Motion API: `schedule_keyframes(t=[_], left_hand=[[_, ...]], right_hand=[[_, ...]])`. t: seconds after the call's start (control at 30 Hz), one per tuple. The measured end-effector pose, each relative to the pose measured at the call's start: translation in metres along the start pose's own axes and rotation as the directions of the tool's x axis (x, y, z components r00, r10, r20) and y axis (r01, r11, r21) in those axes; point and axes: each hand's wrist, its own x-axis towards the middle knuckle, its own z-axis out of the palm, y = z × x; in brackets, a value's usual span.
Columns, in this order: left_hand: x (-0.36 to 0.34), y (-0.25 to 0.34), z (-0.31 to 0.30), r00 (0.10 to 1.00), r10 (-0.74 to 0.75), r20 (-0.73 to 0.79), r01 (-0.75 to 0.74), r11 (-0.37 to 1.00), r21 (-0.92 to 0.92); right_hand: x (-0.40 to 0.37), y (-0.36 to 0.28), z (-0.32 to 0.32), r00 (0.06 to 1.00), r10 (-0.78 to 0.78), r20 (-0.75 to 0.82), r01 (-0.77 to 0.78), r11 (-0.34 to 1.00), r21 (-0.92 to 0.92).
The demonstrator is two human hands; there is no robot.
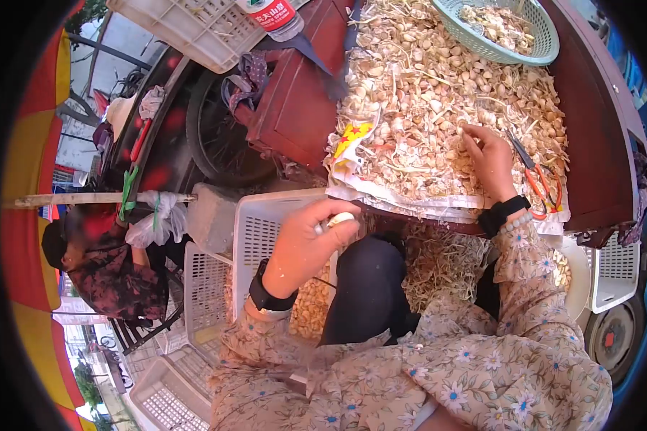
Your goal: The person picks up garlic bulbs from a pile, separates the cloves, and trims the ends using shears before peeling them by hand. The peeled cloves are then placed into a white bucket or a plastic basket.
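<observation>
My left hand [310, 243] is closed around a pale peeled garlic clove [340, 219], held between thumb and fingers above the white crate at my left knee. A heap of loose garlic cloves [438, 93] and papery skins covers the cloth-lined table in front of me. My right hand [492, 159] reaches into the near part of that heap, thumb and index finger pinched on what looks like a single clove. Just right of that hand, orange-handled scissors [535, 174] lie on the garlic, blades pointing away from me.
A green basket [546, 44] holding garlic stands at the table's far right. Beside my left knee, a white crate [259, 223] contains cloves. Skins litter the ground under the table. A bottle [284, 29] stands by a crate. Another person [115, 269] sits at left.
</observation>
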Motion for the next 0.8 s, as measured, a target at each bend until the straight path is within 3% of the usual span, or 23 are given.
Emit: schedule_keyframes(t=[0.07,0.13,0.23,0.33,0.37,0.43,0.5,0.57,0.63,0.73,0.8], left_hand=[[-0.03,-0.028,-0.024,0.994,0.012,-0.107,0.019,0.958,0.287],[-0.058,-0.062,-0.043,0.98,0.057,-0.193,0.051,0.855,0.515],[-0.08,-0.088,-0.05,0.941,0.007,-0.34,0.229,0.726,0.648],[-0.062,-0.074,-0.021,0.866,-0.012,-0.5,0.232,0.895,0.381],[-0.048,-0.074,-0.009,0.876,0.072,-0.477,0.1,0.94,0.326],[-0.017,-0.051,0.024,0.943,0.065,-0.328,-0.036,0.995,0.091],[0.018,-0.026,0.063,0.982,-0.026,-0.188,-0.022,0.969,-0.247],[0.055,-0.018,0.092,0.995,-0.004,-0.1,-0.026,0.956,-0.293],[0.082,-0.016,0.126,0.999,0.004,-0.048,-0.024,0.913,-0.407],[0.108,-0.018,0.155,0.999,0.003,-0.044,-0.027,0.832,-0.554],[0.114,-0.027,0.159,1.0,-0.029,0.003,0.025,0.817,-0.576]], right_hand=[[-0.001,-0.002,-0.003,0.978,0.2,0.056,-0.208,0.949,0.237],[-0.003,0.005,-0.002,0.983,0.183,0.013,-0.176,0.918,0.355],[-0.01,-0.005,-0.007,0.99,0.127,0.062,-0.141,0.892,0.429],[-0.021,-0.019,-0.018,0.987,0.112,0.117,-0.151,0.893,0.423],[-0.024,-0.024,-0.02,0.988,0.082,0.128,-0.132,0.882,0.452],[-0.029,-0.036,-0.026,0.988,-0.019,0.151,-0.061,0.857,0.512],[-0.031,-0.047,-0.03,0.967,-0.116,0.229,-0.025,0.846,0.533],[-0.035,-0.056,-0.034,0.952,-0.208,0.227,0.056,0.843,0.536],[-0.031,-0.045,-0.039,0.895,-0.407,0.181,0.314,0.865,0.39],[-0.034,-0.029,-0.043,0.915,-0.384,0.124,0.33,0.889,0.317],[-0.034,-0.023,-0.048,0.916,-0.33,0.227,0.274,0.929,0.247]])
